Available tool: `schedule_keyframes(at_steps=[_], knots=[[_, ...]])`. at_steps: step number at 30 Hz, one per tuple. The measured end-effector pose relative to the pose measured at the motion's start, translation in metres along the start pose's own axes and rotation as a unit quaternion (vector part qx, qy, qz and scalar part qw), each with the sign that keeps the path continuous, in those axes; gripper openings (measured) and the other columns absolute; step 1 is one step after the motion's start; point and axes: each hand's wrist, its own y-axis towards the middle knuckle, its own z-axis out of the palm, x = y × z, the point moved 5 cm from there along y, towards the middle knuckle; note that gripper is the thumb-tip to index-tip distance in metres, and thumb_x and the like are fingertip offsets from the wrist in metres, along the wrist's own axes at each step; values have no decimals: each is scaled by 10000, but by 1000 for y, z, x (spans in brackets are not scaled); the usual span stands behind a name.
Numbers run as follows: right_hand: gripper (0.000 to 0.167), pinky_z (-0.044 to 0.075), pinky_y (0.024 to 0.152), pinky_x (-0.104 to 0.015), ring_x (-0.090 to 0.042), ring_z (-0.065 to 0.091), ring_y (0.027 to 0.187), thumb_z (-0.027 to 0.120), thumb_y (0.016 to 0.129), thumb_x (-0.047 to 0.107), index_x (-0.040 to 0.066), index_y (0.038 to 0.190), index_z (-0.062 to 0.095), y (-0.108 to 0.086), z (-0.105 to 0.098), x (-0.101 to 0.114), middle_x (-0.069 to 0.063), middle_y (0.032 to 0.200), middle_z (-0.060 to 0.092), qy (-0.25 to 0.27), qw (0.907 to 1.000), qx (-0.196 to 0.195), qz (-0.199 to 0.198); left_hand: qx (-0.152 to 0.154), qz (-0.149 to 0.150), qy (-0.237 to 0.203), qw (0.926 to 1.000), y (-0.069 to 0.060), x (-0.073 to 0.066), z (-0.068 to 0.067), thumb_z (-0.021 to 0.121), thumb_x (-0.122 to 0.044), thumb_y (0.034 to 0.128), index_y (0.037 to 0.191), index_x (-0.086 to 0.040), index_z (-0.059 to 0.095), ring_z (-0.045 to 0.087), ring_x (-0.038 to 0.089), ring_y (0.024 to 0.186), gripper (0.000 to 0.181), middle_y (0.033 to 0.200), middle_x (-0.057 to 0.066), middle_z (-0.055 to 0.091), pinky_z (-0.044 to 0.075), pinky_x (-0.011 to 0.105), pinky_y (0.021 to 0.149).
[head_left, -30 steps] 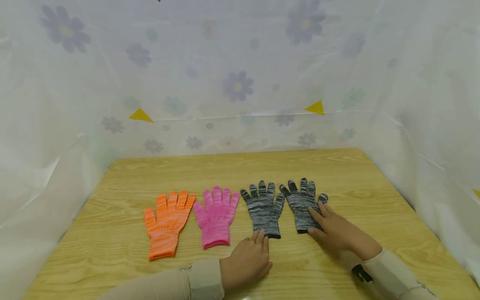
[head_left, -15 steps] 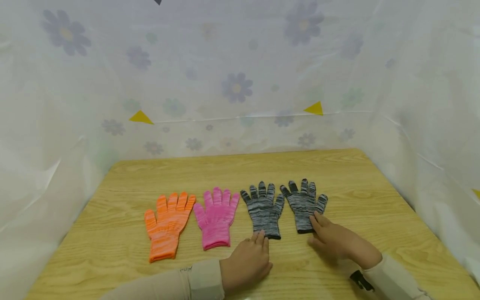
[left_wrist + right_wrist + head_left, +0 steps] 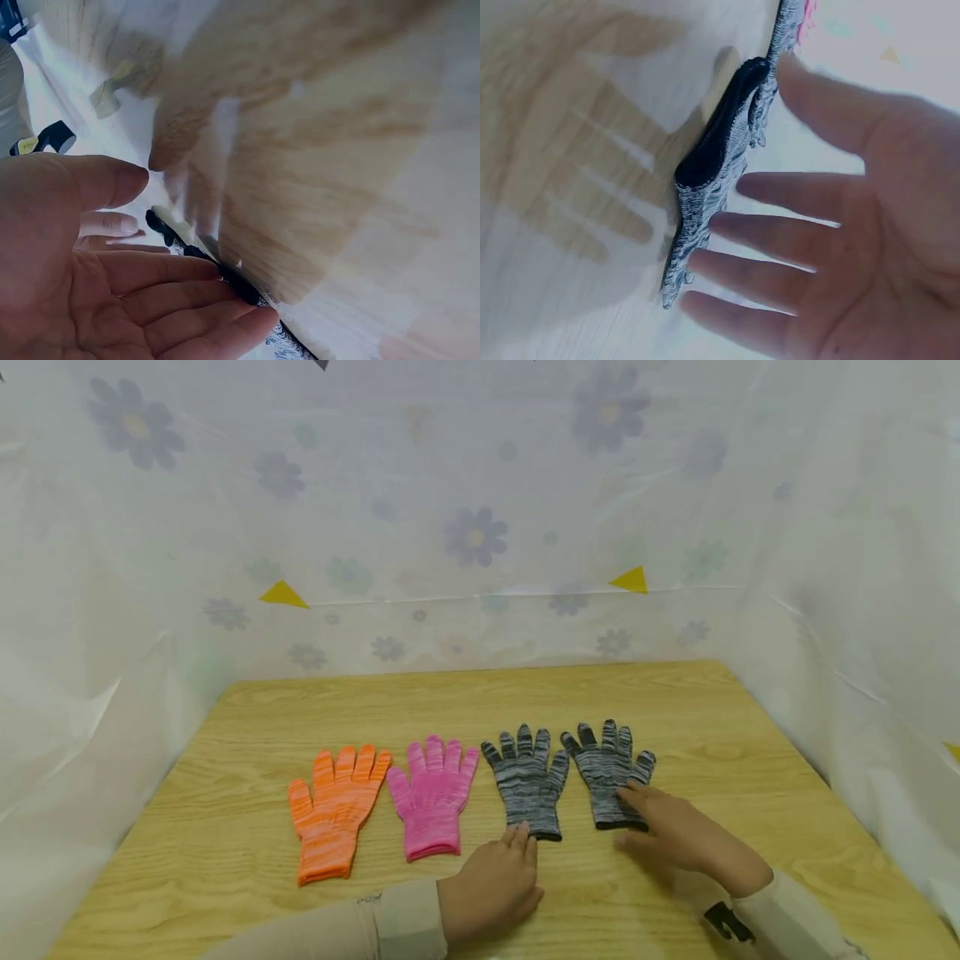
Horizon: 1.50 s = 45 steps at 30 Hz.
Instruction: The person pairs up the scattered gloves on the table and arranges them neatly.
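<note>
Two grey-and-black knit gloves lie flat side by side on the wooden table (image 3: 465,702). My left hand (image 3: 491,889) rests its straight fingertips on the cuff of the left grey glove (image 3: 527,781). Over the lower right part of the right grey glove (image 3: 603,768) hovers or lightly rests my right hand (image 3: 678,835); contact is hard to tell. In the right wrist view its fingers (image 3: 780,232) are straight and spread beside the glove's dark cuff (image 3: 720,131). To the left lie a pink glove (image 3: 431,802) and an orange glove (image 3: 333,814), both flat, fingers pointing away.
A white plastic sheet with a flower pattern (image 3: 476,537) hangs behind the table and along both sides. Two yellow triangles (image 3: 283,594) mark the back sheet. Pale sleeves (image 3: 408,920) cover both forearms.
My right hand slides down off the right glove's little finger toward its cuff, then shifts slightly. The left hand stays at its glove's cuff, and the gloves keep their places.
</note>
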Motion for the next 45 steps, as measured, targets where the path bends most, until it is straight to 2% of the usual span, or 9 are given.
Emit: schedule_keyframes(at_steps=[4, 9, 12, 17, 27, 29, 32, 36, 45], knots=[[448, 521, 839, -487, -367, 603, 1054, 745, 826, 231, -13, 1182, 624, 3, -4, 3, -188, 1173, 625, -469, 9971, -551, -221, 127, 47, -336, 9993, -1, 3, -1, 480, -449, 975, 1323, -2, 551, 533, 247, 1238, 571, 1361, 167, 526, 512, 285, 919], [226, 542, 686, -336, -214, 627, 841, 779, 768, 72, 56, 975, 692, 6, -2, 6, -37, 950, 644, -775, 9923, -823, -509, 244, -22, -822, 9963, -2, 6, 0, 477, -422, 981, 1333, 19, 535, 485, 268, 1286, 567, 1393, 174, 496, 478, 307, 977], [199, 529, 643, -303, -186, 600, 772, 796, 732, 31, 59, 901, 694, 7, 0, 7, -10, 861, 611, -1087, 9859, -1020, -765, 254, -79, -982, 9948, -6, 7, -1, 487, -406, 979, 1328, 25, 539, 468, 270, 1304, 557, 1407, 176, 483, 443, 314, 1020], [186, 515, 610, -291, -178, 579, 706, 788, 723, -14, 65, 839, 666, 7, 2, 10, -9, 783, 584, -1534, 9743, -1326, -976, 27, -72, -783, 9969, -13, 8, -4, 494, -410, 974, 1317, 33, 547, 477, 262, 1297, 562, 1393, 173, 499, 433, 315, 1030], [185, 477, 524, -285, -172, 545, 605, 739, 747, -79, 43, 778, 604, 9, 6, 18, -30, 689, 556, -2039, 9650, -1230, -1100, 20, -147, -954, 9953, -22, 16, 1, 519, -417, 958, 1274, 31, 583, 543, 271, 1224, 552, 1343, 171, 544, 491, 323, 961], [192, 459, 511, -282, -160, 527, 589, 731, 753, -84, 51, 765, 595, 9, 6, 17, -20, 673, 541, -2036, 9656, -1202, -1085, 5, -133, -965, 9952, -22, 16, 2, 519, -412, 958, 1277, 30, 582, 542, 274, 1225, 548, 1349, 173, 538, 489, 323, 963], [225, 395, 491, -262, -109, 457, 560, 690, 770, -89, 90, 721, 565, 11, 4, 14, 16, 639, 505, -1768, 9730, -1167, -916, -70, -85, -914, 9958, -22, 15, 2, 521, -405, 958, 1275, 30, 583, 546, 272, 1219, 542, 1341, 176, 543, 490, 321, 961], [224, 315, 489, -237, -68, 355, 559, 648, 775, -64, 126, 710, 547, 11, -5, 11, 51, 635, 467, -1303, 9802, -1400, -516, -111, -51, -901, 9959, -22, 14, 1, 527, -405, 954, 1271, 27, 587, 557, 265, 1207, 540, 1330, 176, 552, 494, 316, 954], [69, 367, 479, -231, -58, 430, 573, 682, 816, -11, 17, 869, 648, 13, -40, 25, -4, 712, 554, -1037, 9564, -2710, -331, -112, -62, -875, 9961, -22, 14, 1, 529, -411, 954, 1273, 25, 589, 568, 266, 1191, 543, 1322, 177, 559, 511, 319, 926]])
